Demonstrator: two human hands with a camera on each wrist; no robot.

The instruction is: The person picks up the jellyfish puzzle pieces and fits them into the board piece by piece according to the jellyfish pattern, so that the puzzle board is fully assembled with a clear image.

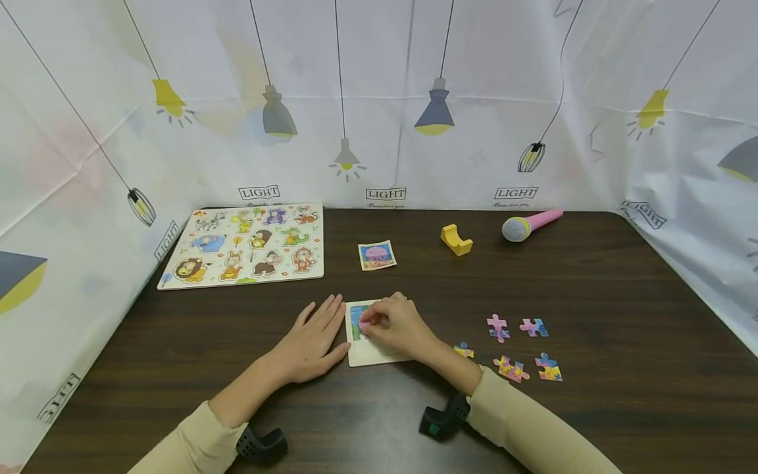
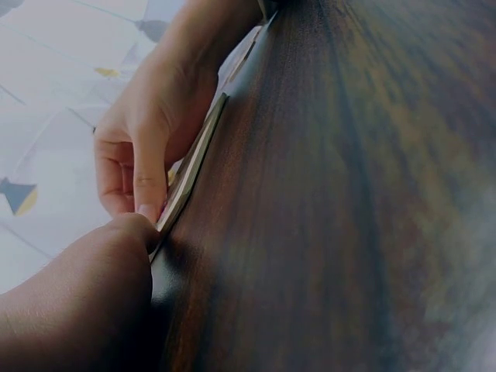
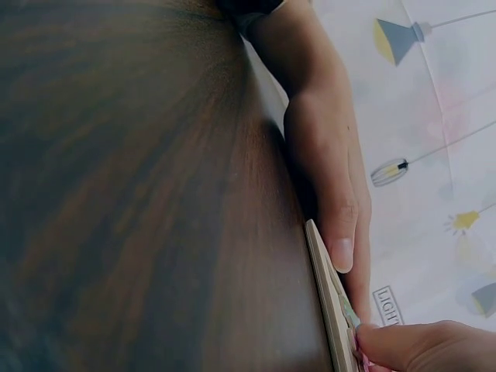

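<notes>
A small cream-framed puzzle board (image 1: 373,357) lies flat on the dark table, with blue and green picture showing at its left part. My right hand (image 1: 401,328) is over it, thumb and fingers pinching a pink puzzle piece (image 1: 364,325) close above the picture; the hand hides most of the board's inside. Along the board's left edge rests my left hand (image 1: 314,343), its fingers extended and thumb at the lower-left side. In the right wrist view, the left thumb (image 3: 341,252) lies beside the board's rim (image 3: 328,298).
Several loose jigsaw pieces (image 1: 497,328) lie right of the board, one partly behind the right forearm. Farther back are a picture card (image 1: 377,255), a yellow curved block (image 1: 456,241) and a pink toy microphone (image 1: 531,225). An animal puzzle board (image 1: 243,282) lies at back left.
</notes>
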